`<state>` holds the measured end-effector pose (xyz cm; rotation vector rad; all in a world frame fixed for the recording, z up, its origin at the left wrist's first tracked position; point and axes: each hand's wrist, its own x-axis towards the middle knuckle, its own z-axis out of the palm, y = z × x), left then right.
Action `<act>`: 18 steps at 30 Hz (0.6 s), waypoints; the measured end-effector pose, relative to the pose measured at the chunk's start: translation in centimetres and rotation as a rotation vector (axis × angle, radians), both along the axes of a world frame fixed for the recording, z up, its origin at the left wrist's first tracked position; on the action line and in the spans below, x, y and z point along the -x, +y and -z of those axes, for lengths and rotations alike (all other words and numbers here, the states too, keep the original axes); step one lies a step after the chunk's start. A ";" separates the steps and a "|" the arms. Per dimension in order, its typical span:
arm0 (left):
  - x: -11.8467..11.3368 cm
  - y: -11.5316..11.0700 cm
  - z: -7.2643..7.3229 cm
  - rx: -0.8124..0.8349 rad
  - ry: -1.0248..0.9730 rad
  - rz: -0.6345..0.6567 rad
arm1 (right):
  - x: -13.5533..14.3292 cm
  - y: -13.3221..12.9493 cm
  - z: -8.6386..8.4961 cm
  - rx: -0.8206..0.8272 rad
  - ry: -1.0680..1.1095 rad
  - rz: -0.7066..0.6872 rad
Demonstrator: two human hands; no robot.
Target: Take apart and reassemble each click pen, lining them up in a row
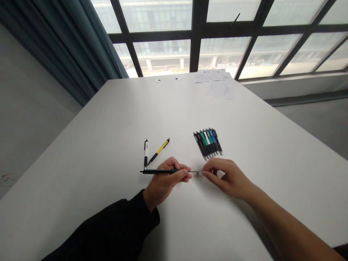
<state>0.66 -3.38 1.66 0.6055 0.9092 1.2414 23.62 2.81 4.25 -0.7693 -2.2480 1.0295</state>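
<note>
My left hand grips a black pen barrel, held level with its push-button end pointing left. From the barrel's right end a thin pen refill sticks out. The thumb and forefinger of my right hand pinch the refill's far end. A small blurred patch shows just under it; I cannot tell whether it is a part or a shadow. Beyond my left hand lie a white pen with a black grip and a yellow pen at a slant.
A row of several pens, black, green, white and blue, lies side by side beyond my right hand. Printed papers rest at the far end of the white table, below the windows. A blue curtain hangs at the left.
</note>
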 end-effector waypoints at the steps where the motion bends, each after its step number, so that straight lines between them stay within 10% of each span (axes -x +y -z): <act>1: 0.3 0.2 0.0 -0.017 0.011 -0.048 | -0.5 0.4 -0.2 0.003 -0.005 0.033; 6: 1.9 1.0 0.1 -0.033 -0.018 -0.205 | -1.9 1.5 -0.3 0.021 -0.183 -0.021; 18: 1.6 0.9 0.2 -0.095 -0.019 -0.072 | -1.2 1.1 0.4 -0.003 -0.426 -0.114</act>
